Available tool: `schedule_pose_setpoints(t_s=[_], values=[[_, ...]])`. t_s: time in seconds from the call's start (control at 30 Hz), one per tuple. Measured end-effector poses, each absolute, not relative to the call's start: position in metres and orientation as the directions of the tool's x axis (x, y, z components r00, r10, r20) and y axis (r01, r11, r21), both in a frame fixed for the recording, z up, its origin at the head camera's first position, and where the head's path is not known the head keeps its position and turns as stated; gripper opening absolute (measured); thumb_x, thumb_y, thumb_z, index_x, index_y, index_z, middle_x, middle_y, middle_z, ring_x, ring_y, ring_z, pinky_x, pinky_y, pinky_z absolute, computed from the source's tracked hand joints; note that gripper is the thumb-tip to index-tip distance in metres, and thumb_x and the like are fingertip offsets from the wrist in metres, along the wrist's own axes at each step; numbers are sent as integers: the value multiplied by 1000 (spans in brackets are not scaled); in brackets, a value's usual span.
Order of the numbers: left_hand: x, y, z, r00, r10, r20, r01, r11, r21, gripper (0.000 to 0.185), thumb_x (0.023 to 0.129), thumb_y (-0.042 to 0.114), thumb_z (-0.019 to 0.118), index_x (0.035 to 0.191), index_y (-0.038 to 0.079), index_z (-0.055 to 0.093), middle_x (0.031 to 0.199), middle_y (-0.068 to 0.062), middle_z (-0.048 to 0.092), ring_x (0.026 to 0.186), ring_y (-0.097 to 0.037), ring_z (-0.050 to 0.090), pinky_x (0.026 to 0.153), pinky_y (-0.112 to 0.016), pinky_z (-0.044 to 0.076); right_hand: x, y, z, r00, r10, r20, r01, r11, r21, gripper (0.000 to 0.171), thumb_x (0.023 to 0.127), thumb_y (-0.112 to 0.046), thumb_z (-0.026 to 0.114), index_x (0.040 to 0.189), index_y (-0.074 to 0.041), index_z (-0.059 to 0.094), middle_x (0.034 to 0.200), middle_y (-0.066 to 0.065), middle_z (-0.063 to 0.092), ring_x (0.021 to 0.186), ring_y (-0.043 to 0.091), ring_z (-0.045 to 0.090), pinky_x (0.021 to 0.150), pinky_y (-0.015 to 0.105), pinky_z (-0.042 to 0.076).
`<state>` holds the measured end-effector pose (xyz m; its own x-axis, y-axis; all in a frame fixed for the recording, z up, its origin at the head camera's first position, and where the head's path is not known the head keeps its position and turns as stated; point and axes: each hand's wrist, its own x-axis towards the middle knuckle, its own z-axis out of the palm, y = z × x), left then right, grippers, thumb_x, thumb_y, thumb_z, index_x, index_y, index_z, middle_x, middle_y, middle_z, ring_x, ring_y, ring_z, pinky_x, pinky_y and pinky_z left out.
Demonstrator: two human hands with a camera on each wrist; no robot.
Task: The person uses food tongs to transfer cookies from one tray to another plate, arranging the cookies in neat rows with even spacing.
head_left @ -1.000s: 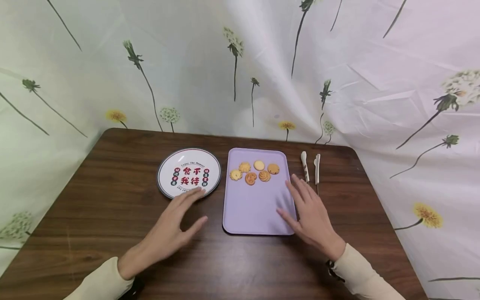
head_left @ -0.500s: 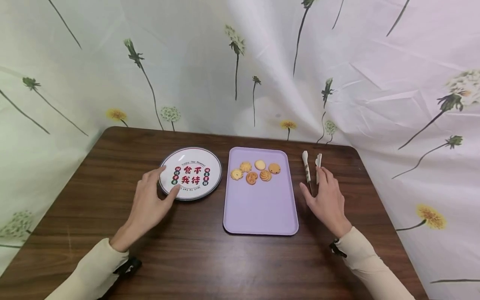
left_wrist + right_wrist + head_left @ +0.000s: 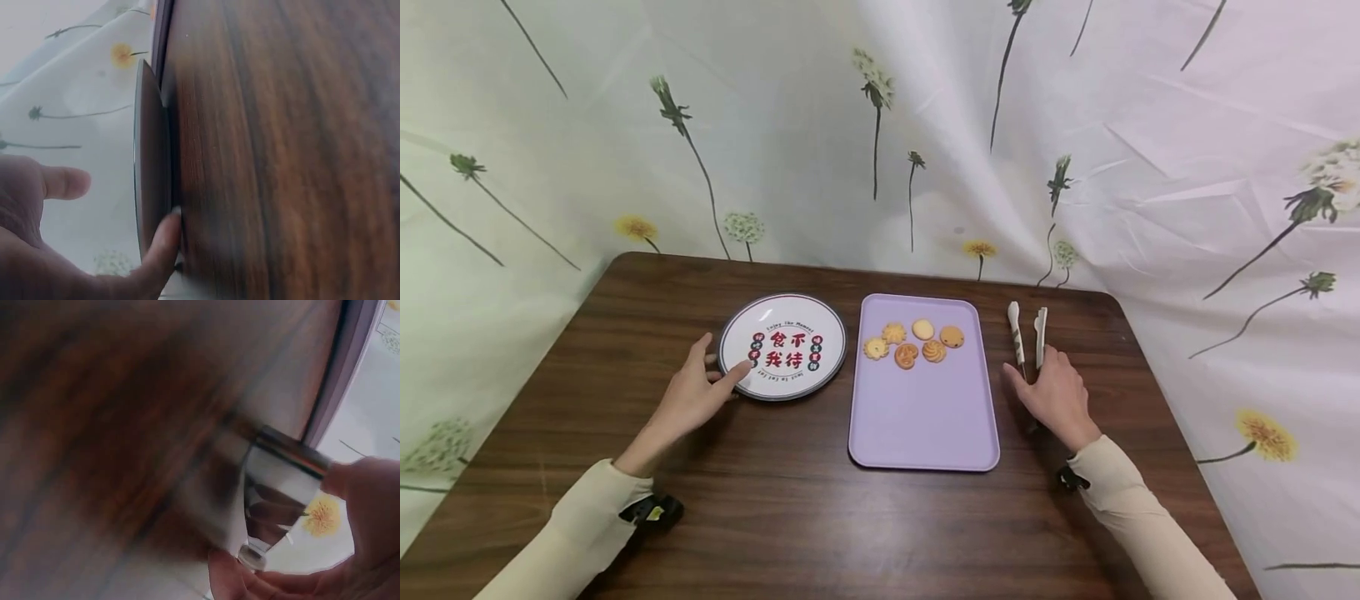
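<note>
A white round plate [image 3: 827, 333] with a dark rim and red printed characters lies on the table. My left hand [image 3: 688, 392] is at its left edge, thumb over the rim. From the left wrist view, a fingertip [image 3: 165, 234] meets the edge low down while the thumb [image 3: 65, 182] stays apart from the plate. Metal tongs with white arms [image 3: 1017, 333] lie on the right. My right hand [image 3: 1058, 396] reaches over them, thumb and curled fingers on either side. The right wrist view has the bent metal end of the tongs [image 3: 290, 453] between them.
A light purple tray [image 3: 925, 417] lies between the plate and the tongs, with several cookies [image 3: 906, 356] grouped in its far half. The dark wooden table [image 3: 820, 533] ends at the back against a dandelion-printed cloth [image 3: 805, 167].
My left hand went from the plate's near side to its left edge, then lowered. The right hand moved off the tray's right side and down around the tongs. Plate, tray and cookies stay put.
</note>
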<state>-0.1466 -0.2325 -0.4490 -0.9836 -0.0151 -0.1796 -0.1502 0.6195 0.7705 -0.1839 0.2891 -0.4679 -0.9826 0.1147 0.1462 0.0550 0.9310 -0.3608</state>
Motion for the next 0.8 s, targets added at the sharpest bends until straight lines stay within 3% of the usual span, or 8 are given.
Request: schedule_pose_setpoints(t_s=[0.13,0.2,0.43,0.8], values=[[-150,-233,-452,-966,-5,-260,-239,413,879,94,109,32,54,164,-1,-14,165,-41,15,134,-53,54,85,-35,70,-192,290,-467,-985,122,119,73,935,-348,64,97,-56,66,112,6,57,102,28,63,91,55,65,67,65,56],[-151,-233,-454,-961,-7,-278,-260,376,889,90,109,23,53,164,-1,-14,166,-40,12,129,-49,57,82,-29,70,-196,291,-467,-986,129,110,86,938,-335,62,97,-55,65,110,6,55,101,28,63,91,56,65,67,65,56],[-154,-233,-459,-957,-11,-291,-272,395,878,89,104,0,55,164,-4,-11,166,-39,11,125,-44,59,84,-21,68,-202,294,-466,-986,150,75,118,939,-322,54,99,-48,64,104,5,54,98,29,64,90,57,65,65,65,56],[-157,-232,-457,-959,-25,-281,-262,453,852,86,103,0,56,164,-6,-5,165,-39,12,127,-47,58,80,-18,67,-205,297,-466,-982,175,66,145,935,-322,51,97,-48,63,96,2,56,92,29,65,87,57,66,60,63,57]])
